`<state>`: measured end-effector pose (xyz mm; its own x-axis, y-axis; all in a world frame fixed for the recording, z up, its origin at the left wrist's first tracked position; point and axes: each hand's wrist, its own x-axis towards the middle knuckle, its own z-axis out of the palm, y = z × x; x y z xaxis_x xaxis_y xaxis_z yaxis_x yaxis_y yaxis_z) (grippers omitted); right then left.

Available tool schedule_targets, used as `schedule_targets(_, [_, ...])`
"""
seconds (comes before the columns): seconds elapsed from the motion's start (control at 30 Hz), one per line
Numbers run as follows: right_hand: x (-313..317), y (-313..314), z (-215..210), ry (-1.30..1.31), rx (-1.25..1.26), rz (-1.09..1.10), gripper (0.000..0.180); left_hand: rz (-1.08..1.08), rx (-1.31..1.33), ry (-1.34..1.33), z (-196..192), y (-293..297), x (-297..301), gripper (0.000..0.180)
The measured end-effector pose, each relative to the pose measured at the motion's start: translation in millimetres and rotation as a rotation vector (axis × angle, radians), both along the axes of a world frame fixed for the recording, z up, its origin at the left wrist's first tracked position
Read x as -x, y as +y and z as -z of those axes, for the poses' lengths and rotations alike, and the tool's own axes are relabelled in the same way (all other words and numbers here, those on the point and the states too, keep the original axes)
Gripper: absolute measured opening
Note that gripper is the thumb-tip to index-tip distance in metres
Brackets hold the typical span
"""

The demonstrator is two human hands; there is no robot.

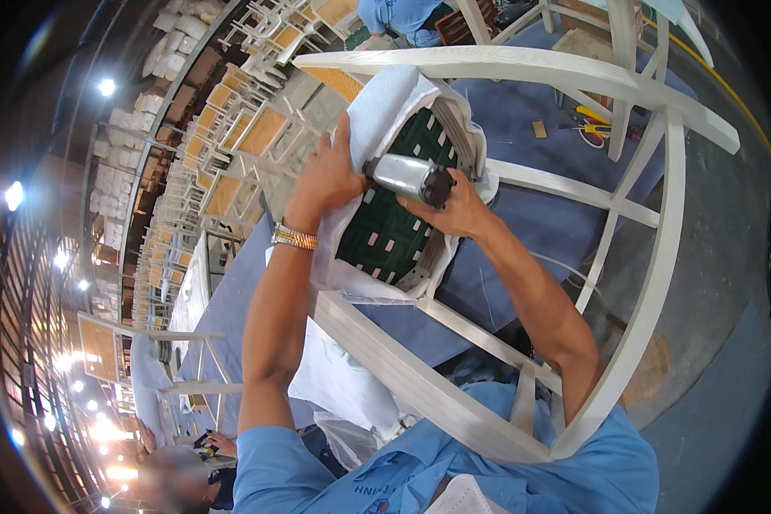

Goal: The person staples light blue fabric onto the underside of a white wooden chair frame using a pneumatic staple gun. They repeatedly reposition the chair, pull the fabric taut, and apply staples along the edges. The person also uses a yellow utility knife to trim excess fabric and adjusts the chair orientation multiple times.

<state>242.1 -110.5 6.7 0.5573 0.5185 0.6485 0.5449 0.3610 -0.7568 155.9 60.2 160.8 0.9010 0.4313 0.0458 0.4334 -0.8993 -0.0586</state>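
Note:
A pale wooden chair frame (467,62) lies tipped over on the blue-covered table, with the underside of its seat toward me. Dark green webbing (384,224) crosses the seat's inside, and light blue-white fabric (384,107) is folded over its edge. My right hand (461,206) is wrapped around a silver and black staple gun (407,177), whose nose points at the seat's left edge. There my left hand (327,176), with a metal watch band at the wrist, presses the fabric against the rim, its fingers partly hidden behind the edge.
Cutters with red handles (593,133) and a yellow-handled tool lie on the blue table cover (510,227) to the right. A thin hose (574,272) runs below the frame. Rows of chairs (253,128) stand at left; co-workers (407,19) are at top and lower left.

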Motion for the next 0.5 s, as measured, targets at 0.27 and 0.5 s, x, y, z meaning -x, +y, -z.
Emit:
schedule_targets(0.27, [9.9, 3.1, 6.8, 0.087, -0.102, 0.018, 0.029, 0.314, 0.073, 0.026, -24.3, -20.6, 21.7, 0.109])
schedule_targets(0.5, [24.2, -21.9, 8.1, 0.317, 0.04, -0.053, 0.031, -0.153, 0.782, -0.28, -22.0, 94.9, 50.2, 0.087])
